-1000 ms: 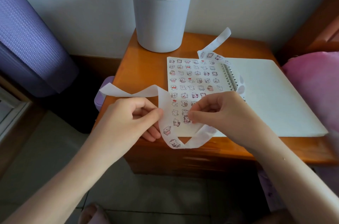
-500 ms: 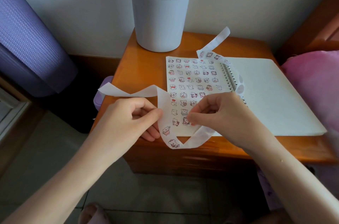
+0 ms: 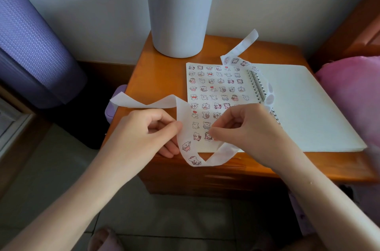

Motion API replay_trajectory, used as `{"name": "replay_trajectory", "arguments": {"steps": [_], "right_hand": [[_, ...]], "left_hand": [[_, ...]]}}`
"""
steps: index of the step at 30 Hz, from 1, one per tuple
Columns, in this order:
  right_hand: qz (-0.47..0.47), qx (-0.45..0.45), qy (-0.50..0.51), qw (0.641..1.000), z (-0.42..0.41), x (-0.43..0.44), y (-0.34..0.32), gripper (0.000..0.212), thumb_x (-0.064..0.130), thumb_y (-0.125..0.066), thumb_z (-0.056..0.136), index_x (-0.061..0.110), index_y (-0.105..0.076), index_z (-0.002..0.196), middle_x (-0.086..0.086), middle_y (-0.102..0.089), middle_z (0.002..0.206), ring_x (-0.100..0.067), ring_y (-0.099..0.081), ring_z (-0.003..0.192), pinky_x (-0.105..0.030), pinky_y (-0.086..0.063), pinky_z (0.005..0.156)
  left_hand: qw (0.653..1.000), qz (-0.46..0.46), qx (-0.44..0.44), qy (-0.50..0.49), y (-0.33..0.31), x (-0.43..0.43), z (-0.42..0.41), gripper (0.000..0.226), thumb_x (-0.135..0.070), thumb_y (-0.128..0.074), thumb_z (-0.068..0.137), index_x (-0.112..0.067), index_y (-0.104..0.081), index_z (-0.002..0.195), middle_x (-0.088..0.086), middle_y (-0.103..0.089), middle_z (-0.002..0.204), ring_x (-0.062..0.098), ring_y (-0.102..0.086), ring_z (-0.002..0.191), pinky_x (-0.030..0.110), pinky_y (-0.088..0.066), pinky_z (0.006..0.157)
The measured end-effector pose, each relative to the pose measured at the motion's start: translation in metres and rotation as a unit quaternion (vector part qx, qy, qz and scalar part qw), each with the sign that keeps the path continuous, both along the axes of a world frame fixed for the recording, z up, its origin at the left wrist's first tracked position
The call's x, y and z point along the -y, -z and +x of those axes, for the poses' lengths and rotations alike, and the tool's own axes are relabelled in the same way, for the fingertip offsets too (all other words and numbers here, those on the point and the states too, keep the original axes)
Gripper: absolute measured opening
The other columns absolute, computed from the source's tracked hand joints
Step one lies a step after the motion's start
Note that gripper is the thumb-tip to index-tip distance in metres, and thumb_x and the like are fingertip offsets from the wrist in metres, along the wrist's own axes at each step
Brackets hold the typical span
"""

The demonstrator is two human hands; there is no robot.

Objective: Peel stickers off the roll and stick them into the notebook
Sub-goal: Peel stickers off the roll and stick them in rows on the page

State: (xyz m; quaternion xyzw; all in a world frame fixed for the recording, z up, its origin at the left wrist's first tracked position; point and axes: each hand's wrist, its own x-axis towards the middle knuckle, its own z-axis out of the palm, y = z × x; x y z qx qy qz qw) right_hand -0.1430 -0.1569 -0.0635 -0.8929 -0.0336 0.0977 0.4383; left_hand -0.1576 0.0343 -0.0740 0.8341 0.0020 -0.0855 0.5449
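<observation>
An open spiral notebook [image 3: 304,106] lies on the wooden nightstand; its left page [image 3: 207,94] carries rows of several small cartoon stickers. A long white sticker strip [image 3: 186,148] loops over the front edge, runs under my right hand, up along the spiral, and ends near the bin. My left hand [image 3: 144,133] pinches the strip between thumb and forefinger just left of the page. My right hand [image 3: 246,127] has its fingers curled, thumb and forefinger tips pinching a small sticker [image 3: 207,136] low on the left page. Two stickers show on the strip below my left hand.
A grey bin [image 3: 178,16] stands at the back of the nightstand [image 3: 156,78]. A purple rolled mat [image 3: 30,45] leans at the left, pink bedding [image 3: 353,94] lies at the right. A small purple object [image 3: 112,106] sits beside the nightstand's left edge. Tiled floor below.
Both hands keep their grips in nearly the same place; only the view shifts slightly.
</observation>
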Motion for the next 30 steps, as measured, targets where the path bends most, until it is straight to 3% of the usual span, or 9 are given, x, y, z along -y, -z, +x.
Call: {"name": "replay_trajectory", "arguments": {"steps": [11,16,24,28,30], "right_hand": [[-0.031,0.021,-0.009,0.999,-0.003,-0.001,0.001,0.009,0.018,-0.074,0.077,0.019,-0.066,0.072,0.008,-0.069,0.074,-0.008,-0.063,0.069,-0.014,-0.049,0.058],[-0.021,0.025,-0.002,0.999,0.000,0.002,0.002,0.022,0.019,-0.077,0.075,0.023,-0.056,0.080,0.005,-0.059,0.072,0.000,-0.049,0.056,-0.010,-0.041,0.053],[-0.044,0.046,-0.011,0.998,-0.002,-0.002,0.005,0.018,0.026,-0.075,0.078,0.025,-0.058,0.081,0.011,-0.056,0.072,0.011,-0.047,0.057,-0.007,-0.039,0.052],[-0.052,0.059,-0.033,0.996,-0.003,0.002,0.001,0.009,0.022,-0.065,0.086,0.028,-0.059,0.084,0.016,-0.058,0.080,0.007,-0.051,0.067,-0.006,-0.041,0.056],[-0.075,0.075,-0.057,0.993,-0.007,0.006,-0.007,0.005,0.032,-0.063,0.086,0.034,-0.059,0.083,0.022,-0.059,0.082,0.003,-0.053,0.079,-0.009,-0.044,0.061]], "left_hand": [[1.000,0.000,-0.002,-0.004,0.002,-0.001,0.000,0.011,-0.018,-0.062,0.085,-0.010,-0.069,0.088,0.002,-0.072,0.071,0.014,-0.070,0.059,0.024,-0.059,0.055],[1.000,0.005,0.000,0.002,0.002,-0.001,0.000,0.012,-0.020,-0.062,0.085,-0.011,-0.069,0.088,0.002,-0.073,0.071,0.015,-0.070,0.061,0.026,-0.059,0.057],[1.000,0.010,0.000,0.004,0.002,-0.002,-0.001,0.010,-0.020,-0.062,0.085,-0.013,-0.069,0.086,-0.002,-0.073,0.072,0.013,-0.070,0.061,0.026,-0.060,0.058],[1.000,0.017,0.005,0.003,0.001,-0.002,-0.001,0.009,-0.021,-0.062,0.085,-0.014,-0.069,0.086,-0.003,-0.073,0.072,0.012,-0.070,0.062,0.024,-0.059,0.057],[1.000,0.020,0.003,0.003,0.000,-0.001,-0.001,0.010,-0.021,-0.062,0.085,-0.013,-0.069,0.086,-0.001,-0.072,0.070,0.014,-0.070,0.061,0.027,-0.060,0.058]]}}
